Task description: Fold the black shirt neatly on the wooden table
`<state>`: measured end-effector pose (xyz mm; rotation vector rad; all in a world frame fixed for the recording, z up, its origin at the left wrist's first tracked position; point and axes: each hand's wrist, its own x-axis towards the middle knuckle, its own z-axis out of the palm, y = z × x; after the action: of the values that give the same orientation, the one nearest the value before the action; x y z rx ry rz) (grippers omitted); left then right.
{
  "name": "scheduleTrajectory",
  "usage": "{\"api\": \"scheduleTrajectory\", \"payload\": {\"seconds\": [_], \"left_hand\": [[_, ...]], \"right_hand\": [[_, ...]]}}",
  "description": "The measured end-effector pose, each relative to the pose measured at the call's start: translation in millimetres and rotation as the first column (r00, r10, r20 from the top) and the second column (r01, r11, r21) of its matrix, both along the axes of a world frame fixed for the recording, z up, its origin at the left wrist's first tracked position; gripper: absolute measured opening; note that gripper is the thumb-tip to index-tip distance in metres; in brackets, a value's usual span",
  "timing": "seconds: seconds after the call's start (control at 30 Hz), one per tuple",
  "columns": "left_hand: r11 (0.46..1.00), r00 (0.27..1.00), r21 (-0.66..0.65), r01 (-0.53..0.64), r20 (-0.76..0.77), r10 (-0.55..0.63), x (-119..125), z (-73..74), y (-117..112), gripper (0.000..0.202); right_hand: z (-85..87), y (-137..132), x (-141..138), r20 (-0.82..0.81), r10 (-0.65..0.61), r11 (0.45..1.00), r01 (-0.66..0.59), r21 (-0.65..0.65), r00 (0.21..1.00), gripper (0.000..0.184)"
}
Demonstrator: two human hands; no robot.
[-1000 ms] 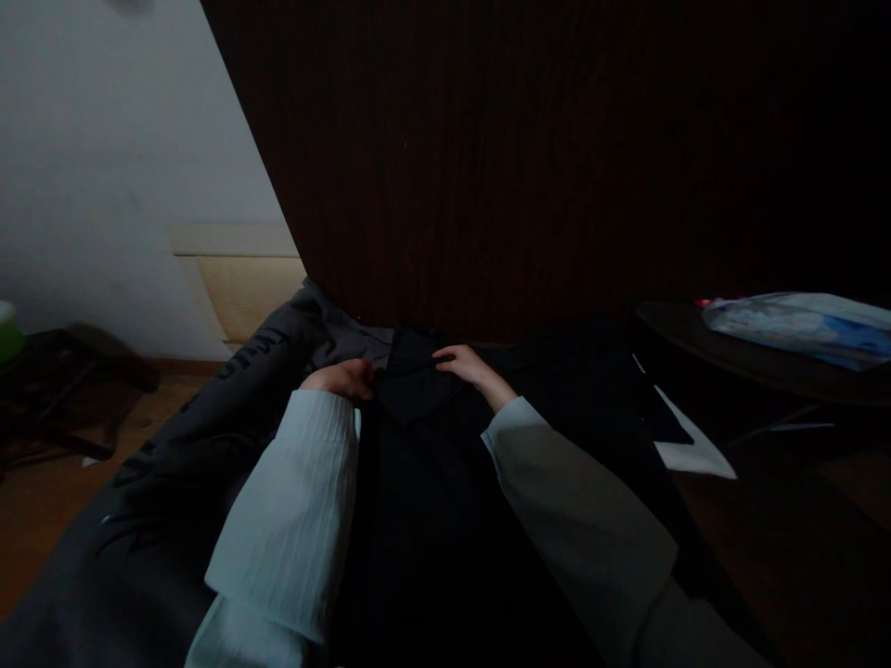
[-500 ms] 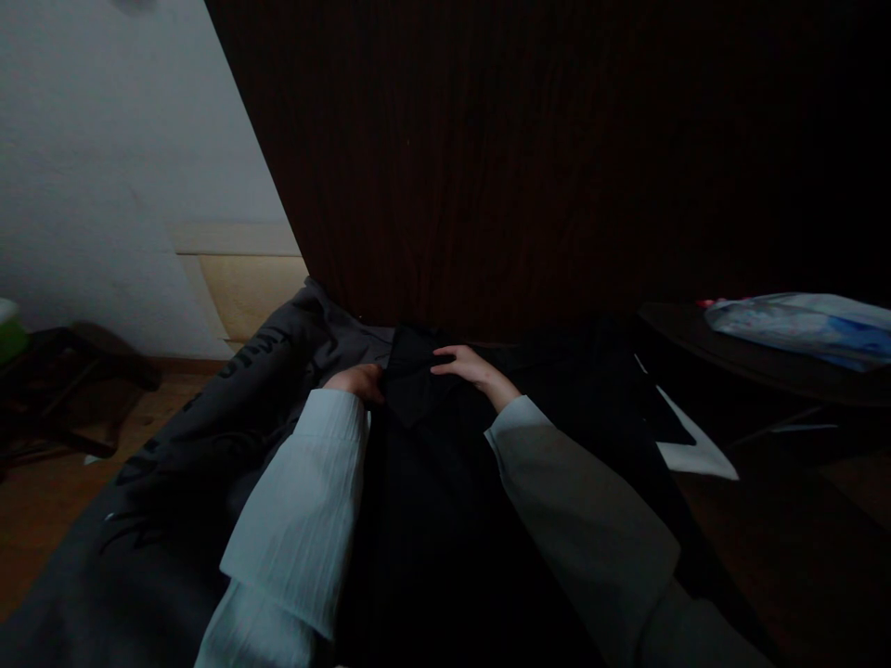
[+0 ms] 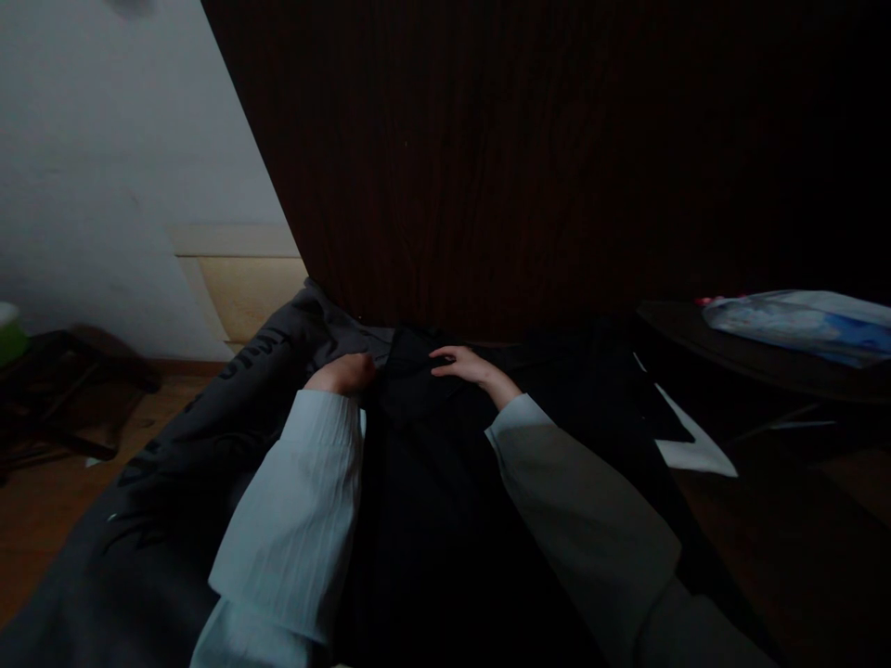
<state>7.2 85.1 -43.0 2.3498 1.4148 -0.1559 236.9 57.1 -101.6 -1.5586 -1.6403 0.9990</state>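
Observation:
A black garment lies spread out in front of me; its folds are hard to make out in the dim light. My left hand is closed at its upper left edge, fingers curled in and fingertips hidden, seemingly gripping the cloth. On the upper part of the same garment rests my right hand, its fingers apart and slightly bent. A dark grey cloth with black lettering lies to the left, partly under the black garment.
A dark wooden panel rises just behind the garments. At right, a dark round-edged stool or table bears a plastic-wrapped package, with a white sheet below. A low dark stool holds something green at left.
My left hand has shifted slightly left and its fingers look more curled. My right hand has stayed nearly in place on the black garment.

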Motion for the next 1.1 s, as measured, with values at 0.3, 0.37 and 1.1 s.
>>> {"api": "scheduleTrajectory", "payload": {"seconds": [0.3,0.37,1.1], "left_hand": [[0.995,0.996,-0.099,-0.002,-0.094,-0.008,7.1,-11.3,1.4,0.022],[0.989,0.998,-0.145,-0.027,-0.054,0.019,4.2,-18.2,5.2,0.022],[0.993,0.998,0.113,-0.039,0.045,0.034,19.7,3.2,-8.1,0.044]], "right_hand": [[-9.9,7.9,-0.8,-0.011,-0.037,0.998,0.038,0.055,0.999,0.033],[-11.1,8.0,-0.7,-0.005,-0.045,0.997,0.045,0.067,0.999,0.034],[-15.2,-5.9,-10.9,0.445,-0.257,0.959,0.172,0.224,0.858,0.016]]}}
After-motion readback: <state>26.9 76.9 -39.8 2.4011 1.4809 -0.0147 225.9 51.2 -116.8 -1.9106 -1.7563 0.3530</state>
